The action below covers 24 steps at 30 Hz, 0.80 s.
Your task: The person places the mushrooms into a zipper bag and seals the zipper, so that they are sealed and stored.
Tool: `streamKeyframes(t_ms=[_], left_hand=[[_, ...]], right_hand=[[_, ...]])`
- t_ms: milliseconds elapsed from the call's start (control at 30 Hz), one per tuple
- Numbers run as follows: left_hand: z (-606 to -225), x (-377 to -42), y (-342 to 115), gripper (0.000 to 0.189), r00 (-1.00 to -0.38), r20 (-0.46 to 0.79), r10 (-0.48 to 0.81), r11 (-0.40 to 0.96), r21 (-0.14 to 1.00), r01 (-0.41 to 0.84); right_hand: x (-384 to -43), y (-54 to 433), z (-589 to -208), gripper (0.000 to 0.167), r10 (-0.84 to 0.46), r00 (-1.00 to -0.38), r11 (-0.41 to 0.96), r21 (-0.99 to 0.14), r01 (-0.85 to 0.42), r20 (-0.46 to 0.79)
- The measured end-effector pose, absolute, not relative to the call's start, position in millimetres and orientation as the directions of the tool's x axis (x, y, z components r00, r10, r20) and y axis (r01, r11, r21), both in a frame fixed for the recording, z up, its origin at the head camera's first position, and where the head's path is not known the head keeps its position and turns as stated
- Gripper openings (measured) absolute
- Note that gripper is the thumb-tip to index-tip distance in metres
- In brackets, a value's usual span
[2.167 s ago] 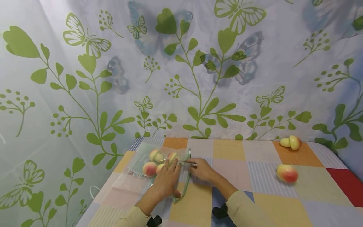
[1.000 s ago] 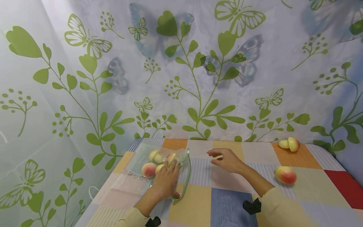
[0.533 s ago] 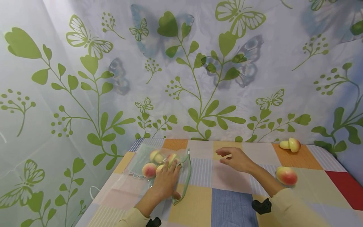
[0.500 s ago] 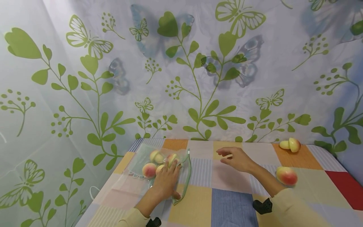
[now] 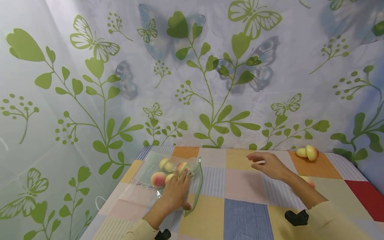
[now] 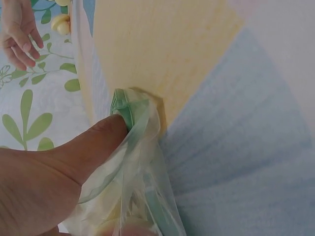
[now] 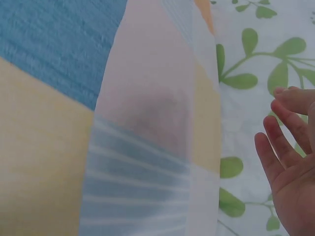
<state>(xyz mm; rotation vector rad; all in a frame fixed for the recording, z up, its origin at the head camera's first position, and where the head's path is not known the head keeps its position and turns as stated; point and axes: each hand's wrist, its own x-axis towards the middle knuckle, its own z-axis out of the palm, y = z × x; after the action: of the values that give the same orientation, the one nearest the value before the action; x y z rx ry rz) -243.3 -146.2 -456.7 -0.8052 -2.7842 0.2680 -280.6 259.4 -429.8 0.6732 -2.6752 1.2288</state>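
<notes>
In the head view, the clear bag (image 5: 149,166) lies flat on the desk (image 5: 204,230), which is covered in patchwork cloth. Its green zip edge (image 5: 199,190) runs along the bag's right side. Several yellow-and-red pieces show through the plastic, among them a round one (image 5: 158,179) and a mushroom-shaped one (image 5: 166,165); some lie partly under a palm and fingers. That is the left hand (image 5: 175,192), which rests on the bag with its fingers spread and fairly straight, the thumb by the zip edge. The right hand (image 5: 270,165) hangs above the desk, well apart from the bag on its right; its fingers are loosely bent, with a gap between thumb and forefinger. Farther right of the bag, a peach-like piece (image 5: 309,181) is mostly hidden behind the right forearm, and another mushroom-shaped piece (image 5: 309,152) lies near the foot of the printed curtain (image 5: 192,76).

In the left wrist view, the left thumb presses on the bag's green zip edge, where the plastic bunches into folds; how the other fingers lie cannot be told there.

In the right wrist view, the right hand's fingers are bent and apart, free of the bag.
</notes>
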Motion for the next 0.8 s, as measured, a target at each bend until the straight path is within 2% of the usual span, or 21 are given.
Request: streamKeyframes(t_ms=[500,800], left_hand=[[-455.7,-242.9,-145.9,0.121,-0.820,0.173,0.546,0.830,-0.249,0.500],[-454.9,-242.4,-146.3,0.121,-0.824,0.168,0.541,0.834,-0.235,0.499]], right_hand=[[-272.3,297.5,-434.1,0.035,-0.305,-0.908,0.641,-0.644,-0.418,0.286],[-263.2,315.9,-433.7,0.035,-0.273,-0.933,0.670,-0.650,-0.358,0.233]])
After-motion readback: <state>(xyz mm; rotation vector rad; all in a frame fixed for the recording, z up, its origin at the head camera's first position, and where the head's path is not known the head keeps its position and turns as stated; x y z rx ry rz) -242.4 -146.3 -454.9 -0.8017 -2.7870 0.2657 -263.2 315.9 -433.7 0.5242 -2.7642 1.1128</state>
